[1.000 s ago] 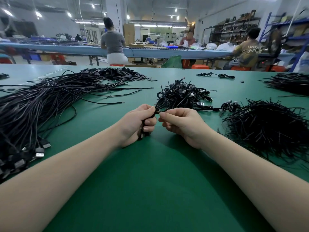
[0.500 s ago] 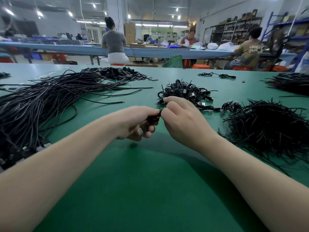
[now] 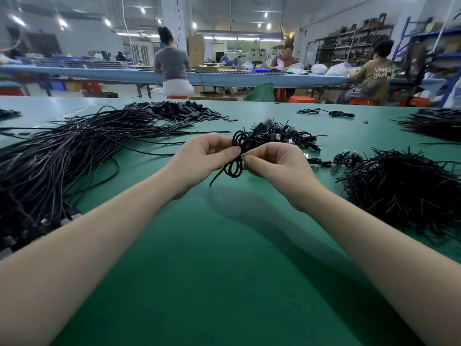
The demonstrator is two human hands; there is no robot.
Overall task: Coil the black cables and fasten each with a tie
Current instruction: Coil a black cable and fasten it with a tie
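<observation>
A coiled black cable (image 3: 234, 168) hangs between my two hands above the green table (image 3: 224, 270). My left hand (image 3: 202, 156) pinches the coil at its middle, with loops showing above and below the fingers. My right hand (image 3: 272, 161) pinches the same spot from the right, fingers curled; any tie there is hidden by the fingertips. One loose cable end trails down to the left. A big heap of uncoiled black cables (image 3: 57, 158) lies at the left. A pile of black ties (image 3: 404, 188) lies at the right. Finished coils (image 3: 287, 136) are heaped just behind my hands.
A pile of small black parts (image 3: 179, 109) sits at the back left. Another tie heap (image 3: 434, 123) is at the far right, and a lone cable (image 3: 329, 112) lies near the far edge. People sit at a long blue bench (image 3: 224, 77) beyond.
Both hands have risen and turned palms toward me, lifting the coil off the table. The coil's loops and a trailing end now show between the fingers.
</observation>
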